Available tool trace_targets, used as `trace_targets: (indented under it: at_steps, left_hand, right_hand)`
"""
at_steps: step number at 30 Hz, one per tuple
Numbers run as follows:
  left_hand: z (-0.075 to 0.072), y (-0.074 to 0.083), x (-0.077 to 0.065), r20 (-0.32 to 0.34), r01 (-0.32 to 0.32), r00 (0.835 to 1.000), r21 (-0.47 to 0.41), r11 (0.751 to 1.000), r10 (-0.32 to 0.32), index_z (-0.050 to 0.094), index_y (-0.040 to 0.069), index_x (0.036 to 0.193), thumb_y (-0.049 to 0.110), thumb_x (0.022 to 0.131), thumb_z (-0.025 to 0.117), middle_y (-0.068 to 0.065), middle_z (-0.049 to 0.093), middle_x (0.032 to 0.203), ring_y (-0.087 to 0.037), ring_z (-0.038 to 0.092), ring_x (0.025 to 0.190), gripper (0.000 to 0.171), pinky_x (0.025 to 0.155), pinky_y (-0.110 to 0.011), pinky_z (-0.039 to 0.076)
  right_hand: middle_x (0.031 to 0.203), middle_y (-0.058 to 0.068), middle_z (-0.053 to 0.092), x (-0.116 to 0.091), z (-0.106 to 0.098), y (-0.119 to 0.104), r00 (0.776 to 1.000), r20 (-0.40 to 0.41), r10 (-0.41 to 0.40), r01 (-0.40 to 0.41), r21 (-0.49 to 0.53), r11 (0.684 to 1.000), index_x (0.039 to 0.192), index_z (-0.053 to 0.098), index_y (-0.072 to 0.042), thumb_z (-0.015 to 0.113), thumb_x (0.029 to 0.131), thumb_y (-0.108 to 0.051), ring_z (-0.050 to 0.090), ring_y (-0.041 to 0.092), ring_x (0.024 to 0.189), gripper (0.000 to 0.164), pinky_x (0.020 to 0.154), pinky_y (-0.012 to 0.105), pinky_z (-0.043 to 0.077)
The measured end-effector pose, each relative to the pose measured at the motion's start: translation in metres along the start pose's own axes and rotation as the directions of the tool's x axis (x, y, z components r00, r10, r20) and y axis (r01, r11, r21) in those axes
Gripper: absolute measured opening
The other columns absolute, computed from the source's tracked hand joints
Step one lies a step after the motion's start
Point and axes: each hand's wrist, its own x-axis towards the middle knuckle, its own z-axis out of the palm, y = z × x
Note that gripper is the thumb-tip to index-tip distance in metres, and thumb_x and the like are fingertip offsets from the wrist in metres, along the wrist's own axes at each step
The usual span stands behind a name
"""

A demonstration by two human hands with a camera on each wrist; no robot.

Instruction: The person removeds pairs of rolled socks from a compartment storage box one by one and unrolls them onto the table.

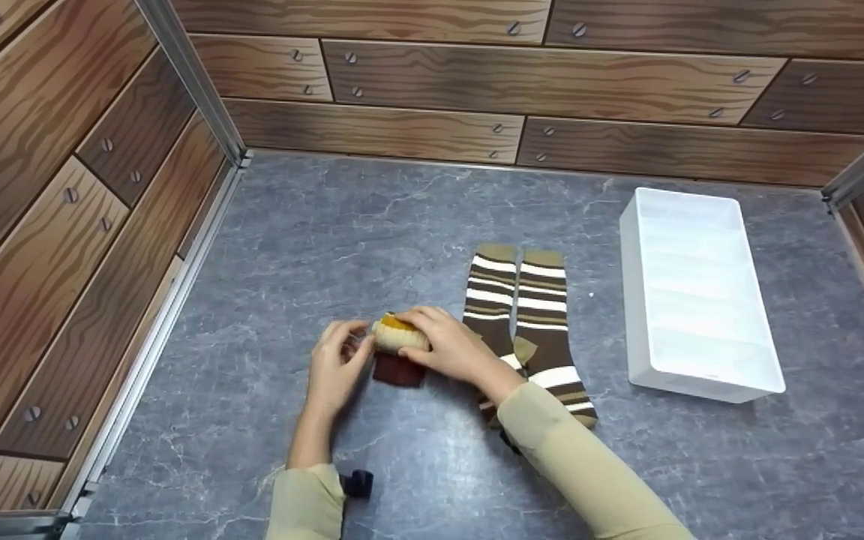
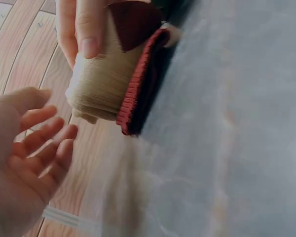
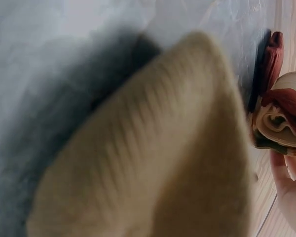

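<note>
A rolled sock bundle (image 1: 400,339), cream with a mustard patch, is in my right hand (image 1: 443,346), whose thumb and fingers grip it from the right. Its dark red ribbed end (image 1: 399,370) spreads on the near side of the roll. My left hand (image 1: 338,360) is just left of the bundle, fingers loosely bent; in the left wrist view its fingers stand apart from the cream roll (image 2: 101,86). The coiled layers (image 3: 278,126) show end-on in the right wrist view. Right of the hands, a pair of brown, white and tan striped socks (image 1: 541,300) lies flat, partly under my right forearm.
A white plastic box (image 1: 638,315) with cross dividers stands on the grey marbled surface at the right. Wood-patterned panels (image 1: 432,75) wall in the back and sides. Blurred tan ribbed fabric (image 3: 153,148) blocks much of the right wrist view.
</note>
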Motion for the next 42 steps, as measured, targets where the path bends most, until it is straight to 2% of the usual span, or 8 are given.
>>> trace_targets:
  at_steps: [4,8,15,24,30,33,37,42]
  left_hand:
    - [-0.002,-0.002,-0.009,0.091,-0.048,0.995,-0.008,0.999,0.049,0.071,0.005,0.099,0.014,0.089,0.068,-0.001,0.064,0.094,-0.014,0.059,0.076,0.014,0.065,-0.033,0.053]
    - [-0.001,-0.005,-0.013,0.212,-0.065,0.975,-0.02,0.998,0.067,0.072,0.008,0.102,0.019,0.09,0.067,0.001,0.066,0.1,-0.016,0.061,0.089,0.016,0.08,-0.036,0.052]
    - [0.004,-0.007,-0.012,0.291,-0.092,0.954,0.05,0.995,0.074,0.072,0.011,0.105,0.02,0.09,0.067,0.0,0.066,0.109,-0.019,0.056,0.108,0.018,0.096,-0.04,0.042]
    - [0.008,-0.005,-0.01,0.402,-0.129,0.915,0.219,0.967,0.031,0.067,0.01,0.119,0.028,0.092,0.064,-0.006,0.057,0.131,-0.027,0.047,0.125,0.033,0.106,-0.05,0.029]
    - [0.012,-0.006,-0.01,0.418,-0.162,0.907,0.266,0.95,0.037,0.066,0.01,0.12,0.029,0.091,0.065,-0.007,0.055,0.133,-0.027,0.046,0.125,0.035,0.104,-0.05,0.031]
    - [0.013,-0.006,-0.009,0.424,-0.178,0.905,0.288,0.941,0.041,0.066,0.01,0.121,0.03,0.09,0.065,-0.006,0.053,0.135,-0.027,0.044,0.126,0.037,0.104,-0.049,0.031]
    - [0.015,-0.004,-0.008,0.447,-0.186,0.894,0.323,0.928,0.024,0.063,0.011,0.124,0.034,0.09,0.064,-0.005,0.049,0.14,-0.026,0.041,0.13,0.041,0.108,-0.048,0.028]
    - [0.016,-0.002,-0.008,0.475,-0.192,0.88,0.342,0.92,0.007,0.063,0.012,0.126,0.036,0.091,0.063,-0.006,0.05,0.139,-0.027,0.04,0.13,0.043,0.108,-0.049,0.027]
  right_hand:
    - [0.132,0.006,0.053,0.005,-0.003,0.005,0.997,0.028,0.069,-0.07,0.055,0.996,0.136,0.051,-0.01,0.062,0.091,-0.038,0.051,0.023,0.117,0.055,0.096,0.039,0.044]
    - [0.133,0.008,0.052,0.012,-0.006,0.013,0.989,0.048,0.143,-0.148,0.127,0.981,0.137,0.05,-0.01,0.062,0.091,-0.037,0.052,0.023,0.115,0.055,0.095,0.039,0.044]
    - [0.124,0.01,0.058,0.023,-0.007,0.029,0.977,-0.006,0.214,-0.209,0.189,0.959,0.127,0.058,-0.007,0.063,0.092,-0.031,0.056,0.025,0.109,0.042,0.094,0.038,0.045]
    - [0.107,0.01,0.059,0.027,-0.004,0.035,0.974,-0.156,0.162,-0.159,0.033,0.987,0.116,0.066,-0.004,0.064,0.092,-0.027,0.056,0.027,0.1,0.033,0.088,0.04,0.045]
    - [0.1,0.006,0.061,0.026,-0.002,0.031,0.969,-0.23,0.086,-0.117,-0.122,0.986,0.1,0.067,-0.01,0.063,0.093,-0.026,0.053,0.025,0.094,0.018,0.087,0.041,0.043]
    - [0.102,0.006,0.062,0.024,-0.003,0.029,0.979,-0.191,0.074,-0.106,-0.159,0.982,0.102,0.069,-0.01,0.061,0.093,-0.033,0.053,0.025,0.096,0.026,0.09,0.04,0.042]
    - [0.115,0.008,0.059,0.018,-0.006,0.029,0.992,-0.1,0.081,-0.098,-0.19,0.977,0.117,0.064,-0.007,0.07,0.082,-0.048,0.05,0.026,0.107,0.054,0.094,0.041,0.041]
    - [0.124,0.01,0.054,0.013,-0.006,0.031,0.994,-0.05,0.092,-0.101,-0.199,0.975,0.129,0.054,-0.007,0.078,0.078,-0.033,0.046,0.028,0.115,0.062,0.099,0.044,0.038]
